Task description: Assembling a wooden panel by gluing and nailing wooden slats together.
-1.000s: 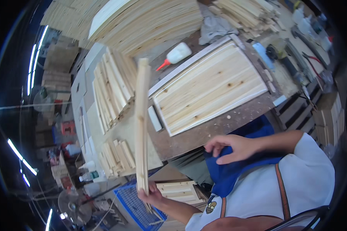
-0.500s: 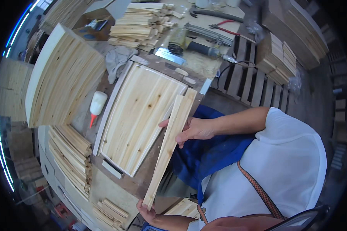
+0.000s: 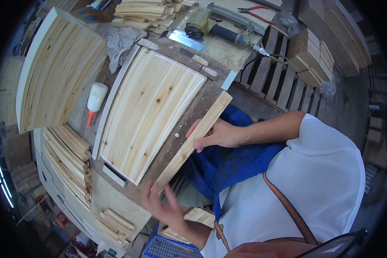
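Observation:
My right hand [image 3: 219, 134] is closed around the middle of a long, narrow wooden strip [image 3: 195, 139], thumb on top. The strip slants beside the bench edge in front of the blue apron. Near its lower end is my left hand [image 3: 167, 208], blurred, its fingers spread; whether a fingertip touches the strip is unclear. A curved, knotty wooden panel [image 3: 152, 114] lies flat on the bench, with a white line along its edges. Against its far side runs a pale edge strip [image 3: 116, 101]. A white squeeze bottle with a red nozzle [image 3: 97, 96] lies beyond.
A tall stack of panels [image 3: 58, 73] and curved wooden pieces [image 3: 69, 159] stand on the left. A grey rag [image 3: 124, 45], a power tool [image 3: 223, 34] and red-handled pliers [image 3: 256, 13] lie at the top. A slatted pallet [image 3: 279, 73] is upper right, a blue crate [image 3: 167, 247] below.
My left hand has let go of the strip's lower end and spread its fingers. The strip has turned and tilted further right at its upper end, still in my right hand. The view has shifted.

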Tool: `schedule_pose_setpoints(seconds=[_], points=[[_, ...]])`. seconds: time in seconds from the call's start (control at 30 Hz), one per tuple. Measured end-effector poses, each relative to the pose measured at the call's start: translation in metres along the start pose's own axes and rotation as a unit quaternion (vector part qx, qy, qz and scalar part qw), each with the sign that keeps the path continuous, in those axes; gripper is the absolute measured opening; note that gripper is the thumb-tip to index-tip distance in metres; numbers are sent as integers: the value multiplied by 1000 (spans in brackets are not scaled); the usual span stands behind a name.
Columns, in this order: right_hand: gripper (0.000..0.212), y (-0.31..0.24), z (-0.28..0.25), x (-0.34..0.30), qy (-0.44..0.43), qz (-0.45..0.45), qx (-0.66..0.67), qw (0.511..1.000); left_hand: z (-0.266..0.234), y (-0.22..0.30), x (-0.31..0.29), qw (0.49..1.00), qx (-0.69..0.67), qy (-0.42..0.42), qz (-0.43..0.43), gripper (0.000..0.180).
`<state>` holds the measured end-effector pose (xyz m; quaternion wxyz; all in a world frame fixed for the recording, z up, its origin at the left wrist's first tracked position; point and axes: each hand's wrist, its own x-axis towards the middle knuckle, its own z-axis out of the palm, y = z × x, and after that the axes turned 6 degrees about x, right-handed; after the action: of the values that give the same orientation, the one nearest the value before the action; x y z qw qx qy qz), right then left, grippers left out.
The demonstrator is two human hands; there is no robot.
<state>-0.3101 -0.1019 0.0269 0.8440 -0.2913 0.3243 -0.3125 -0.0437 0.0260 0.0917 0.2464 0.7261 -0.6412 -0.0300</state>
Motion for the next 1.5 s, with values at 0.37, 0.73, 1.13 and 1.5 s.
schedule_pose_setpoints(seconds=[0.37,0.73,1.13,1.5], points=[[40,-4,-13,-2,5,-30,6,1000,41,27,56,989,-81,-91,89,33],[27,-36,-25,2,-35,-84,-42,995,39,-21,119,995,-79,-35,44,26],[25,-32,-34,4,-11,-84,-76,994,77,-60,208,997,-64,-13,52,22],[24,-34,-34,7,-9,-67,-55,996,103,-62,242,995,-24,-10,93,21]])
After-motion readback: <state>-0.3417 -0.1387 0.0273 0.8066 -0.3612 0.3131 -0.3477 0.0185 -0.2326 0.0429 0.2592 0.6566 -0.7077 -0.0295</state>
